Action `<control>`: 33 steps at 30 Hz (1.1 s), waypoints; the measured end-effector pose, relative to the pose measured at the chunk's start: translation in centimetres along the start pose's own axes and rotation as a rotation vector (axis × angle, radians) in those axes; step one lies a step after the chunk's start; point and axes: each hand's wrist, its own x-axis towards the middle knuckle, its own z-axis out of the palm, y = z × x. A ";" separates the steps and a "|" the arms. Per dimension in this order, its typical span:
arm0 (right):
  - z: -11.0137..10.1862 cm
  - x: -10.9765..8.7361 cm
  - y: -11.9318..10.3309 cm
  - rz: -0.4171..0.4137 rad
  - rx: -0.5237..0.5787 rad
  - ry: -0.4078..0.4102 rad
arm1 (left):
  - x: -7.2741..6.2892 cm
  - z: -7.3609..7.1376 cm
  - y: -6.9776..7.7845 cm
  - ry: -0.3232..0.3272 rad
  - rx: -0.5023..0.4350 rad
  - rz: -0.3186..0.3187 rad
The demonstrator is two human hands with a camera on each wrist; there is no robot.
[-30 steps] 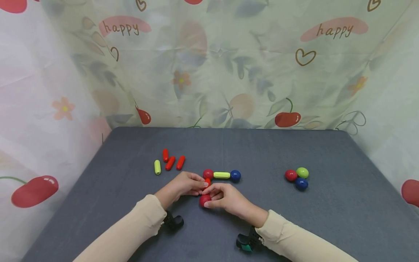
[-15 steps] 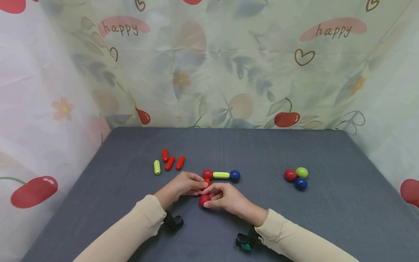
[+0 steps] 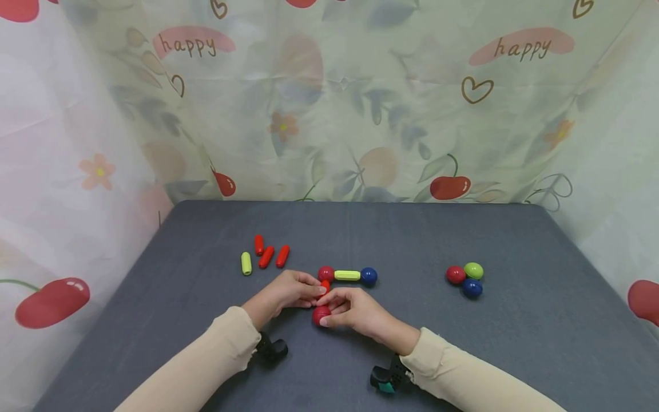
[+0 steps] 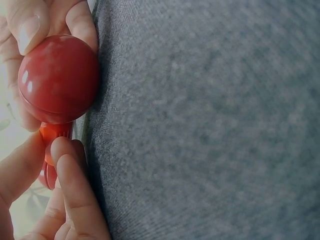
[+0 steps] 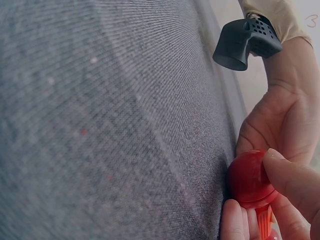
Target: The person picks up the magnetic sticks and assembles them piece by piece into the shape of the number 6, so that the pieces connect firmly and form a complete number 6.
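I see the left hand (image 3: pixel 288 290) pinch a red rod (image 4: pixel 54 131) between fingertips, and the right hand (image 3: pixel 362 313) curl round the red ball (image 3: pixel 320 316) at its near end.

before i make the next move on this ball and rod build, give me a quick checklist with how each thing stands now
1. Left hand gripping the held red rod: ok, fingertips pinch it.
2. Right hand steadying the near red ball: ok, thumb and fingers hold it.
3. Held red rod fully seated in the near red ball: cannot tell, they meet but the depth doesn't show.
4. Yellow-green bar between the far red ball and joined blue ball: ok, no gap visible.
5. Loose green ball clear of both hands: ok, off to the right.
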 end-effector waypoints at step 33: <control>0.0 0.0 0.1 0.002 0.021 -0.003 | -0.1 0.0 0.1 0.001 0.002 -0.002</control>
